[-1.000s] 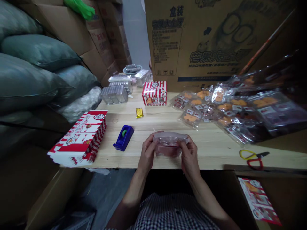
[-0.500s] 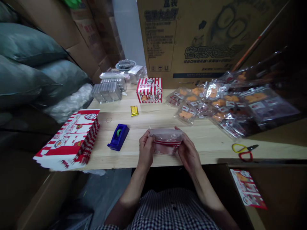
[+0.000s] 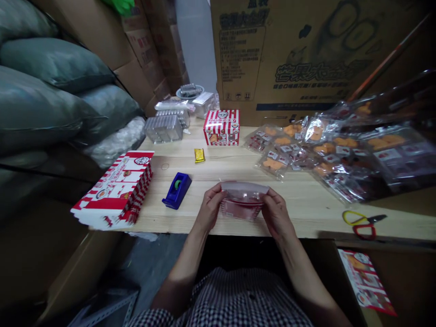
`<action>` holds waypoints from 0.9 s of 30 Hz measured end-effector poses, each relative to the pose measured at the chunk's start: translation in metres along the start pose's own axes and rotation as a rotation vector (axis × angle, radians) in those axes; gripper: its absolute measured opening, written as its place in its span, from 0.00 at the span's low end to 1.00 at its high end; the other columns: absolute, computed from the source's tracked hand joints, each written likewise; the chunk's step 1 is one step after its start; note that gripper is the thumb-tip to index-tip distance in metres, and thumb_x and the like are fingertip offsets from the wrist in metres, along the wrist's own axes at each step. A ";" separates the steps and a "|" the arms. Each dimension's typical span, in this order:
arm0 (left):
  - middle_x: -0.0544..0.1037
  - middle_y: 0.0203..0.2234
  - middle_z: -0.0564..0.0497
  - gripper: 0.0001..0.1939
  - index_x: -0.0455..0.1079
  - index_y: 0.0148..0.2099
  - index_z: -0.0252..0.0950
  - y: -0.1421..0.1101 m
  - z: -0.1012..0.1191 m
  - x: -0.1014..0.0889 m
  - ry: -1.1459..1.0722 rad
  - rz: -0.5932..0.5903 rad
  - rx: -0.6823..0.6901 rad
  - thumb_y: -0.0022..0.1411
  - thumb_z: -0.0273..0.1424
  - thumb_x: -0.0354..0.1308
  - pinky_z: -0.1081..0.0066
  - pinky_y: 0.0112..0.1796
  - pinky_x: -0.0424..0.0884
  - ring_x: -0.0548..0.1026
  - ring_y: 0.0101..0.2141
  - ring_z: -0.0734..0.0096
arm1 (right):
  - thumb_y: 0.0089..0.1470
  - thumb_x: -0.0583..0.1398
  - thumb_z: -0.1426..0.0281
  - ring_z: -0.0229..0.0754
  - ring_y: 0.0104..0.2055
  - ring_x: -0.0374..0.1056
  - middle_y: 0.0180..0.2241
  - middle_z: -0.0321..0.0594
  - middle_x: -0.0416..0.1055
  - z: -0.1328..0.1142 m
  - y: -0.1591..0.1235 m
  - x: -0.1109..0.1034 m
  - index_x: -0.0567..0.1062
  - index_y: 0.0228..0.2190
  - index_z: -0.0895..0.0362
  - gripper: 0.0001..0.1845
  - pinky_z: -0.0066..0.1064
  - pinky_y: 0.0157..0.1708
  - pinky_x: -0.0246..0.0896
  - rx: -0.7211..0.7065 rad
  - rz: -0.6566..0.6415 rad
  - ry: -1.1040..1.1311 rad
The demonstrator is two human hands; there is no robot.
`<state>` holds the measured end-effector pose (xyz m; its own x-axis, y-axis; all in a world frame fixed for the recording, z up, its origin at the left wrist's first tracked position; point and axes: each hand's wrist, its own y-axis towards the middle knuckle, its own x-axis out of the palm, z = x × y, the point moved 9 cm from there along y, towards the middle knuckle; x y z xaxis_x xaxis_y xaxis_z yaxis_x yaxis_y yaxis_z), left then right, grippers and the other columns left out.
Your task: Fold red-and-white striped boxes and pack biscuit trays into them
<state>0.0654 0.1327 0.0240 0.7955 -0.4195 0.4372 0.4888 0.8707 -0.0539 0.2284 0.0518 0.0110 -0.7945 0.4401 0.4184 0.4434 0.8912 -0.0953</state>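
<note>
Right hand has open tabletop toward scissors; leftward, tape dispenser obstructs

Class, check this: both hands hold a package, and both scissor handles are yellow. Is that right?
Not quite: the scissors have one yellow handle and one red, as the head view shows. The left hand and right hand do hold the package.

The package looks glossy plastic, the tabletop smooth wood.

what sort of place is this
Probably a small packing workshop or storeroom: flat printed cartons lie stacked on a wooden table, near a blue tape dispenser and a heap of clear-wrapped packets.
</note>
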 end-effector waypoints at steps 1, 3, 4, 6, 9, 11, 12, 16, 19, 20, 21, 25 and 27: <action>0.83 0.38 0.46 0.18 0.78 0.49 0.33 0.003 0.001 -0.001 0.027 -0.009 -0.007 0.56 0.30 0.61 0.69 0.44 0.68 0.78 0.41 0.62 | 0.52 0.65 0.66 0.42 0.33 0.71 0.30 0.35 0.78 -0.003 0.002 -0.001 0.79 0.34 0.54 0.06 0.33 0.39 0.64 -0.017 -0.009 -0.036; 0.83 0.38 0.47 0.19 0.78 0.49 0.33 0.009 0.005 -0.001 0.076 -0.036 -0.010 0.55 0.27 0.60 0.69 0.43 0.69 0.78 0.41 0.62 | 0.51 0.65 0.67 0.41 0.32 0.70 0.30 0.35 0.78 -0.008 0.007 -0.003 0.80 0.35 0.54 0.08 0.32 0.37 0.63 -0.050 -0.036 -0.094; 0.83 0.38 0.47 0.20 0.79 0.50 0.34 0.012 0.008 0.000 0.097 -0.059 -0.008 0.54 0.26 0.59 0.69 0.43 0.69 0.78 0.41 0.62 | 0.51 0.65 0.68 0.41 0.32 0.70 0.30 0.35 0.78 -0.010 0.009 -0.004 0.81 0.36 0.54 0.08 0.31 0.37 0.62 -0.058 -0.053 -0.110; 0.83 0.40 0.46 0.21 0.79 0.49 0.34 0.018 0.012 0.004 0.129 -0.127 -0.007 0.53 0.24 0.57 0.68 0.43 0.70 0.78 0.42 0.61 | 0.50 0.66 0.69 0.41 0.33 0.70 0.31 0.35 0.79 -0.014 0.015 -0.003 0.81 0.37 0.53 0.10 0.31 0.36 0.62 -0.060 -0.094 -0.110; 0.83 0.42 0.43 0.17 0.82 0.43 0.34 0.025 0.019 0.013 0.164 -0.238 0.024 0.54 0.23 0.56 0.64 0.45 0.70 0.78 0.44 0.57 | 0.49 0.65 0.70 0.43 0.38 0.73 0.36 0.37 0.79 -0.021 0.023 0.003 0.83 0.34 0.52 0.07 0.33 0.40 0.64 -0.080 -0.161 -0.095; 0.82 0.44 0.42 0.14 0.83 0.37 0.34 0.029 0.025 0.015 0.175 -0.265 0.084 0.54 0.24 0.56 0.62 0.47 0.70 0.78 0.46 0.55 | 0.49 0.66 0.69 0.45 0.42 0.73 0.39 0.39 0.80 -0.028 0.029 0.007 0.83 0.28 0.52 0.04 0.35 0.43 0.65 -0.119 -0.184 -0.098; 0.81 0.46 0.41 0.12 0.83 0.36 0.35 0.030 0.027 0.015 0.179 -0.266 0.109 0.55 0.24 0.57 0.61 0.49 0.69 0.77 0.48 0.55 | 0.48 0.66 0.69 0.46 0.43 0.73 0.39 0.39 0.80 -0.029 0.032 0.008 0.82 0.26 0.52 0.03 0.36 0.44 0.66 -0.123 -0.177 -0.092; 0.80 0.49 0.41 0.11 0.81 0.41 0.35 0.033 0.021 0.013 0.210 -0.240 0.089 0.59 0.33 0.60 0.61 0.51 0.68 0.76 0.51 0.54 | 0.43 0.66 0.69 0.45 0.39 0.74 0.35 0.39 0.81 -0.016 0.046 0.001 0.82 0.24 0.53 0.03 0.35 0.39 0.69 -0.017 -0.083 -0.025; 0.82 0.42 0.43 0.16 0.79 0.45 0.34 0.025 0.002 0.004 0.203 -0.167 0.011 0.61 0.40 0.61 0.65 0.45 0.72 0.78 0.45 0.57 | 0.40 0.64 0.72 0.40 0.24 0.70 0.28 0.38 0.80 0.004 0.043 -0.007 0.83 0.28 0.55 0.09 0.30 0.24 0.65 0.101 -0.048 -0.001; 0.83 0.39 0.44 0.17 0.79 0.46 0.34 0.018 -0.008 0.000 0.179 -0.131 -0.031 0.61 0.41 0.62 0.67 0.42 0.72 0.79 0.42 0.60 | 0.39 0.64 0.72 0.38 0.20 0.67 0.26 0.37 0.79 0.013 0.038 -0.010 0.83 0.29 0.56 0.10 0.28 0.21 0.63 0.151 -0.043 0.008; 0.83 0.36 0.46 0.17 0.78 0.45 0.34 0.010 -0.019 -0.006 0.144 -0.092 -0.082 0.61 0.42 0.62 0.69 0.39 0.72 0.79 0.38 0.62 | 0.39 0.65 0.72 0.37 0.18 0.65 0.24 0.37 0.78 0.022 0.030 -0.013 0.83 0.30 0.56 0.11 0.28 0.19 0.61 0.203 -0.039 0.018; 0.82 0.31 0.49 0.16 0.77 0.42 0.34 -0.034 -0.064 -0.025 -0.006 0.034 -0.281 0.59 0.42 0.65 0.71 0.36 0.72 0.77 0.30 0.69 | 0.37 0.66 0.73 0.39 0.21 0.69 0.23 0.36 0.78 0.054 -0.010 -0.020 0.82 0.30 0.57 0.12 0.30 0.24 0.66 0.374 -0.033 0.069; 0.82 0.31 0.49 0.17 0.77 0.43 0.33 -0.053 -0.076 -0.033 -0.038 0.082 -0.318 0.58 0.41 0.66 0.70 0.37 0.72 0.77 0.30 0.69 | 0.40 0.67 0.71 0.40 0.25 0.72 0.27 0.37 0.79 0.064 -0.028 -0.020 0.81 0.32 0.57 0.12 0.31 0.27 0.68 0.434 -0.048 0.093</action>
<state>0.0409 0.0806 -0.0559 0.8258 -0.3363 0.4527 0.5158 0.7750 -0.3652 0.2053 0.0248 -0.0522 -0.7603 0.4034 0.5092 0.1761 0.8825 -0.4362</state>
